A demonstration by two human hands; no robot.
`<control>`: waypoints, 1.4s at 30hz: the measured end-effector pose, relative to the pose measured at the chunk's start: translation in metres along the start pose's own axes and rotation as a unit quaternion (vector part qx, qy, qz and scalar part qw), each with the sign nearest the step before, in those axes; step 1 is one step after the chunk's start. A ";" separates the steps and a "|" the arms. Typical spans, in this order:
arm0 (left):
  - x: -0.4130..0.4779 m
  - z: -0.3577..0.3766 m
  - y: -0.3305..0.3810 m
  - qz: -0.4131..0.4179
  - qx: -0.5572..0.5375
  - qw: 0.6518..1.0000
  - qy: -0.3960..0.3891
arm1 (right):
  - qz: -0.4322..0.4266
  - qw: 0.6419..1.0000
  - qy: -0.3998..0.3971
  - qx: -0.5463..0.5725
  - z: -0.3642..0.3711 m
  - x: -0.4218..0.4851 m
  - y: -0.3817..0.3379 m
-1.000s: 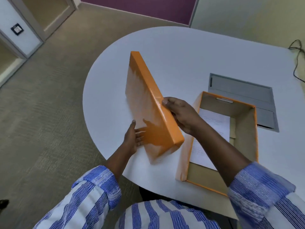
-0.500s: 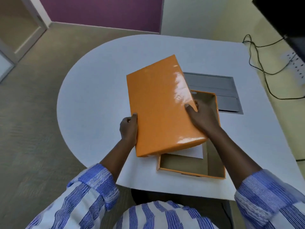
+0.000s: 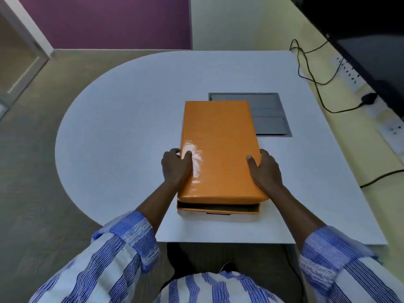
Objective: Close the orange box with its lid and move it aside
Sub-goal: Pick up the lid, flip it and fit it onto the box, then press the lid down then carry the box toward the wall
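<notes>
The glossy orange lid (image 3: 218,147) lies flat over the orange box (image 3: 218,209), lined up with it. Only the box's near wall and a dark gap under the lid's near edge show; the inside is hidden. My left hand (image 3: 176,166) grips the lid's left edge, thumb on top. My right hand (image 3: 265,169) grips the right edge the same way. Box and lid sit on the white table (image 3: 122,127), near its front edge.
A grey cable hatch (image 3: 269,114) is set into the table just behind and right of the box. Black cables (image 3: 310,73) and wall sockets (image 3: 349,73) run along the right side, under a dark screen (image 3: 360,29). Carpet lies to the left.
The lid went from standing tilted at the left of the open box to lying flat over it. Both hands shifted to its side edges. The view swung to face the table squarely.
</notes>
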State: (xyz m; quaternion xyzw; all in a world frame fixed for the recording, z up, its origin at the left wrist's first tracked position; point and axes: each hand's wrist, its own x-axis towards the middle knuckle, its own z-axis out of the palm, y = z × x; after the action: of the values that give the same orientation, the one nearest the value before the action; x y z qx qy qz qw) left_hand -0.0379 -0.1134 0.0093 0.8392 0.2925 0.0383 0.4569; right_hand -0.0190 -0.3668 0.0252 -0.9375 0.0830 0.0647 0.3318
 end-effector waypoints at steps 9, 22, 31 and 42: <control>-0.020 0.004 -0.019 -0.019 0.030 0.999 -0.006 | -0.009 1.000 -0.028 0.011 0.004 -0.007 0.017; -0.038 0.011 -0.031 -0.010 0.111 0.994 0.008 | -0.023 1.000 -0.011 0.001 0.015 -0.030 0.037; -0.048 0.010 -0.035 0.031 0.183 0.982 0.014 | -0.009 1.000 -0.004 -0.004 0.027 -0.044 0.049; -0.061 0.012 -0.039 0.041 0.254 0.966 0.038 | -0.002 1.000 0.008 -0.029 0.039 -0.044 0.042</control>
State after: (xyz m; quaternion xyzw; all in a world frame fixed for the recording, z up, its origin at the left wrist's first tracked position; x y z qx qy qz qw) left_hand -0.1018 -0.1388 -0.0158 0.9367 0.2755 0.0133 0.2155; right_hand -0.0733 -0.3689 -0.0224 -0.9473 0.0824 0.0589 0.3039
